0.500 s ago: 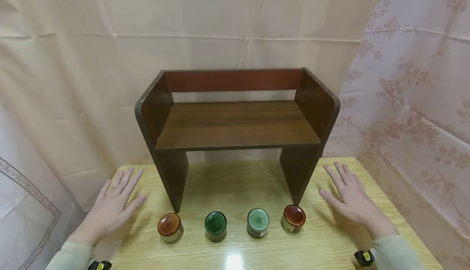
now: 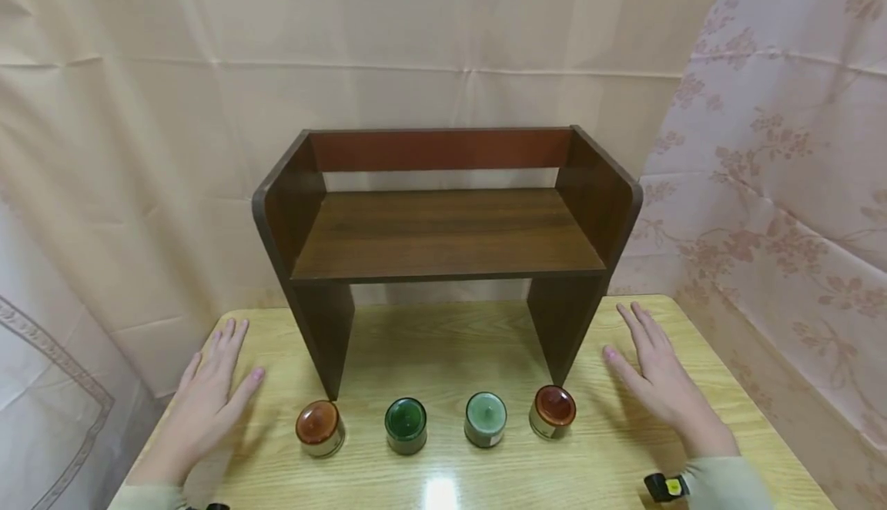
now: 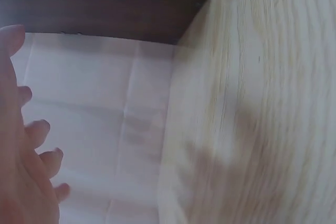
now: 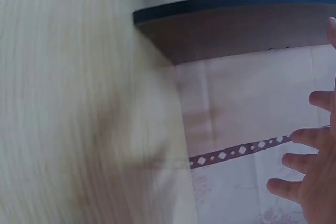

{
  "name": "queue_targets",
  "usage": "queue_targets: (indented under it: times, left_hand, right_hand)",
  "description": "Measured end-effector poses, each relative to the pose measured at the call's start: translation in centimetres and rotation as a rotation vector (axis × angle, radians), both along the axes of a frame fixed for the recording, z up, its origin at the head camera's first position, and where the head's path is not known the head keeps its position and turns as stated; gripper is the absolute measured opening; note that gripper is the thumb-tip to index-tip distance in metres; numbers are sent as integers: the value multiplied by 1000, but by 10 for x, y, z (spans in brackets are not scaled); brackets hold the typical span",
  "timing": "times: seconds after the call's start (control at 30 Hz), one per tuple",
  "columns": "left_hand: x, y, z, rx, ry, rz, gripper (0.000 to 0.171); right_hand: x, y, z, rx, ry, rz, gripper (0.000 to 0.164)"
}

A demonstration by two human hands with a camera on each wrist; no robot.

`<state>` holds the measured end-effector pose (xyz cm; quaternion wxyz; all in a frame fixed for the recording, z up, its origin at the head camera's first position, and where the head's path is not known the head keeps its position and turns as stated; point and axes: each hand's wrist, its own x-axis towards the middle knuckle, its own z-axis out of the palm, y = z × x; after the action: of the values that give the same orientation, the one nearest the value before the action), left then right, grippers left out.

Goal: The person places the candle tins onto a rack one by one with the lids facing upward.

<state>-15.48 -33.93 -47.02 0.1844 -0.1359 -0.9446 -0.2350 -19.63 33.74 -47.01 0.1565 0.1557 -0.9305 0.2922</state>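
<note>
Under the shelf's board (image 2: pixel 449 236), a hand could pass between the left panel (image 2: pixel 326 329) and right panel (image 2: pixel 564 321), which block sideways entry. In front, the brown jar (image 2: pixel 319 427), dark green jar (image 2: pixel 406 424), light green jar (image 2: pixel 485 418) and red-brown jar (image 2: pixel 553 411) stand apart, gaps between them. Above the board, room opens frontward and upward; a rail (image 2: pixel 443 149) bars the upper back. Bare table separates each panel from the nearer hand.

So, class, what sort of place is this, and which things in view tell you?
Probably a screened-off indoor corner, perhaps a staged work spot: pale cloth hangs close behind the wooden table, where a dark shelf stands with four small jars lined up in front.
</note>
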Motion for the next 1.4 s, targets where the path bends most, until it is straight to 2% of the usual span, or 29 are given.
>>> queue_targets:
  times: [0.2, 0.37, 0.5, 0.63, 0.83, 1.0, 1.17, 1.4]
  left_hand:
    - [7, 7, -5, 187, 58, -41, 81]
    - [10, 15, -14, 264, 195, -62, 74]
    - [10, 22, -21, 360, 267, -93, 65]
    - [13, 27, -27, 413, 263, -98, 60]
    - [18, 32, -34, 450, 206, -96, 55]
    - [22, 34, -38, 470, 165, -89, 53]
    - [24, 39, -38, 492, 162, -96, 52]
    - [25, 45, -40, 472, 174, -100, 57]
  right_hand:
    - [4, -12, 7, -99, 35, 3, 67]
    - [6, -28, 15, -176, 89, 9, 60]
    - [5, -41, 19, -219, 121, -5, 61]
    - [0, -52, 20, -265, 178, -54, 62]
    - [-3, -66, 17, -409, 286, -137, 52]
    - [0, -80, 14, -517, 361, -144, 47]
    - [2, -89, 13, -550, 416, -156, 47]
    - [1, -96, 14, -573, 482, -159, 49]
